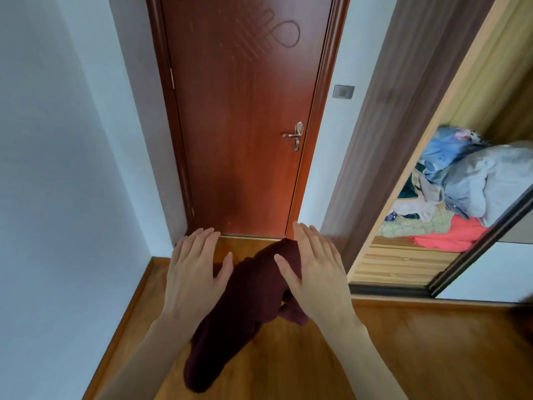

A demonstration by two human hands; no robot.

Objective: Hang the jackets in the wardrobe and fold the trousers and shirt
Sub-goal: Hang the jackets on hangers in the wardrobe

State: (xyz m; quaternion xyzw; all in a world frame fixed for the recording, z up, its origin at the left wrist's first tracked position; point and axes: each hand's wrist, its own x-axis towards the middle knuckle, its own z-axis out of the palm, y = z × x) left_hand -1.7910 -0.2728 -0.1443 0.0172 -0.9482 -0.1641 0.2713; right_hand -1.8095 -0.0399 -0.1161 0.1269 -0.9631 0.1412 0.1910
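Two hands above maroon garment [245, 307], nr door [245, 111].

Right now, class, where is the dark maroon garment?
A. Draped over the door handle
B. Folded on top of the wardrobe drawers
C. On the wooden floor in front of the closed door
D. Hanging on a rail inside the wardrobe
C: the dark maroon garment lies crumpled on the wooden floor, below the closed door.

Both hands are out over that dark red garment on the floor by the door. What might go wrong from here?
Neither the left hand nor the right hand grips the dark red garment, which lies crumpled, so it may fold unevenly. The wardrobe shelf already holds a loose pile of clothes that could slide out.
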